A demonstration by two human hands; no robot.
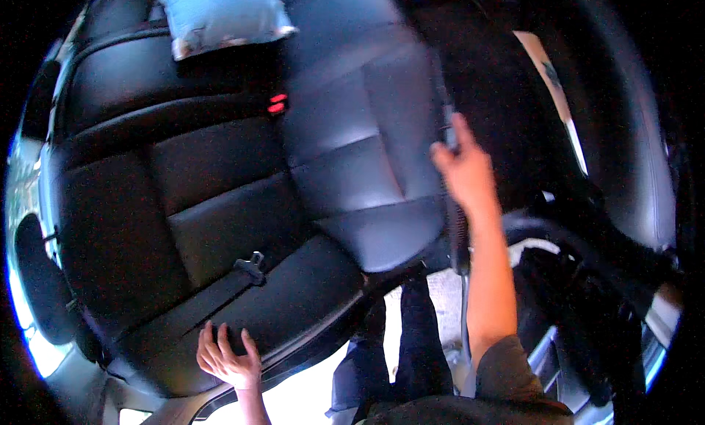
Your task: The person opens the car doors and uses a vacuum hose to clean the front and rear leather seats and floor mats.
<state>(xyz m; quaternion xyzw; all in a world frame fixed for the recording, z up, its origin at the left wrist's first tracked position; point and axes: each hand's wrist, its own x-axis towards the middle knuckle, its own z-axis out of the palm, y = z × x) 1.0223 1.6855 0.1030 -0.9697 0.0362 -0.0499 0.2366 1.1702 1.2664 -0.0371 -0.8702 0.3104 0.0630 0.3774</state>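
My right hand (465, 169) is at the front edge of a black leather car rear seat (336, 177), beside the footwell. Its thumb and forefinger are around a slim grey tool (451, 136), blurred and partly covered by the hand. A dark ribbed piece (458, 229), perhaps a hose, runs below this hand along my forearm. My left hand (228, 356) has its fingers apart and holds nothing. It is over the near side of the seat back, close to a seat belt (212, 309) with a metal tongue (253, 268).
A light blue cushion (226, 17) lies at the far end of the seat. Red belt buckles (278, 102) show at the seat crease. Headrests (41, 282) line the left, and the back of a front seat (655, 149) bounds the footwell. My legs (421, 337) stand at the sill.
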